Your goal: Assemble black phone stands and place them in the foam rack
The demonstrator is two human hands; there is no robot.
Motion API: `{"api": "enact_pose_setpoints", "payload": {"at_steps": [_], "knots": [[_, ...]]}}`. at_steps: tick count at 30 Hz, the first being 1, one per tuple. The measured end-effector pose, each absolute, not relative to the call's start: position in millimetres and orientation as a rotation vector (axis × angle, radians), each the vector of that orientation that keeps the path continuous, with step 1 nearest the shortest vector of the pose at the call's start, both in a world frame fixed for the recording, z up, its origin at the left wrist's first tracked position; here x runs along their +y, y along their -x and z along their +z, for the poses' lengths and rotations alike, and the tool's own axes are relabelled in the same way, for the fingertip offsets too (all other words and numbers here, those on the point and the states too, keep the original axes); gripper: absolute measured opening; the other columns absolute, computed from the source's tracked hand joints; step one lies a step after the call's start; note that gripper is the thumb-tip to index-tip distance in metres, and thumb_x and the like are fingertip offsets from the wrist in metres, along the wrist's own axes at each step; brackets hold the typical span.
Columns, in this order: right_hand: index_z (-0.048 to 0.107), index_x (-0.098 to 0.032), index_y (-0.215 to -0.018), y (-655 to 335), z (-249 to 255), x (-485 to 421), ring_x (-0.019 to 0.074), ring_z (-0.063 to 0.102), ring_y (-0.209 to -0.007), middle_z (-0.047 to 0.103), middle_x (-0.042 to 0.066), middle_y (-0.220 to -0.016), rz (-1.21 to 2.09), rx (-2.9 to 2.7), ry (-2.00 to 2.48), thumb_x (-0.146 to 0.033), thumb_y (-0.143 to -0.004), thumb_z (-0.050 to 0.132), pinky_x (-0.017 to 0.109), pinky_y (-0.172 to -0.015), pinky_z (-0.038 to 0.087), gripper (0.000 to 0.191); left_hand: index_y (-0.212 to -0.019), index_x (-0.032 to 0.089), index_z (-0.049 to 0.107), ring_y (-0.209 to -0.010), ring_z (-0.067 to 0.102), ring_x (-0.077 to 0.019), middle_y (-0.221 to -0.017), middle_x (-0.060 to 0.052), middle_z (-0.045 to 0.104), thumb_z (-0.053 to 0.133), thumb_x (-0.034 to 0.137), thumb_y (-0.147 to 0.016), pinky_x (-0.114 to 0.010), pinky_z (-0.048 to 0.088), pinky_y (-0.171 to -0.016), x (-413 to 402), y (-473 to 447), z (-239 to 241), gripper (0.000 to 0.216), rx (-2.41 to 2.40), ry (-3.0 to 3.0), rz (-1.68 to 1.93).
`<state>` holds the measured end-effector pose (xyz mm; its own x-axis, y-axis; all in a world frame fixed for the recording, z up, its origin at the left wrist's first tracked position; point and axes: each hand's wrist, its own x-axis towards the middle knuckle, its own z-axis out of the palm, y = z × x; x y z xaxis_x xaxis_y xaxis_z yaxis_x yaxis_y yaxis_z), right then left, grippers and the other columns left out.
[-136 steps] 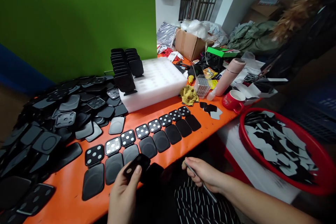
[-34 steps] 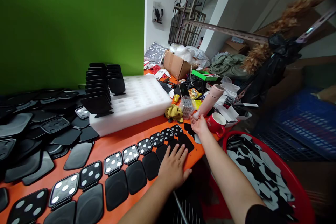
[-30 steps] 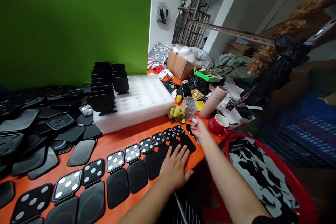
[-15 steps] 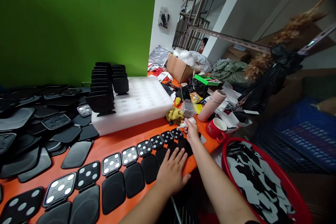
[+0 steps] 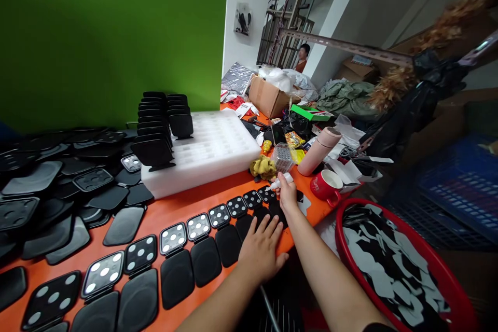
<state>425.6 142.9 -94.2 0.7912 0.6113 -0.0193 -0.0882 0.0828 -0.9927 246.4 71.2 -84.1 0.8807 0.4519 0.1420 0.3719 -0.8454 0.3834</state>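
My right hand (image 5: 288, 196) is closed round a small white squeeze bottle (image 5: 288, 177), its thin nozzle tilted down to the left. That tip is over or against the dotted half of the farthest black hinged case (image 5: 266, 194); contact cannot be made out. With fingers spread, my left hand (image 5: 260, 249) lies palm down on the lower halves of cases near the row's far end. Opened cases run in a line along the orange table (image 5: 175, 207). Their upper halves, such as this dotted panel (image 5: 173, 238), carry white round spots; the lower halves are plain black.
A white foam block (image 5: 210, 155) holds upright black cases (image 5: 153, 132). Loose black cases (image 5: 109, 198) pile up at left. Beyond my right hand are a yellow cloth (image 5: 263, 167), pink flask (image 5: 319, 151) and red mug (image 5: 319, 187). A red basin (image 5: 340, 233) of scraps stands right. Someone (image 5: 302, 57) is far back.
The view has shifted slightly, so the table's contents sit a little farther right. Both hands keep nearly the same places over the cases, and the bottle stays in my right hand.
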Motion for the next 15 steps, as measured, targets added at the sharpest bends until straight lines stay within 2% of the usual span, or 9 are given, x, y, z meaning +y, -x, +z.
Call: {"api": "enact_pose_setpoints", "payload": {"at_steps": [15], "knots": [[0.059,-0.016,-0.073,-426.6,-98.8,143.5,0.0129,0.055,-0.045,0.068,0.005,-0.067,0.435,-0.529,1.546,-0.054,-0.068,0.055,0.021,-0.038,0.036,0.039,-0.137,0.025,0.025,-0.132,0.016,-0.0243,-0.144,-0.001,0.023,0.025,0.06,-0.083,-0.05,0.011,-0.106,71.8,-246.0,-78.1,0.065,0.612,-2.689,0.286]]}}
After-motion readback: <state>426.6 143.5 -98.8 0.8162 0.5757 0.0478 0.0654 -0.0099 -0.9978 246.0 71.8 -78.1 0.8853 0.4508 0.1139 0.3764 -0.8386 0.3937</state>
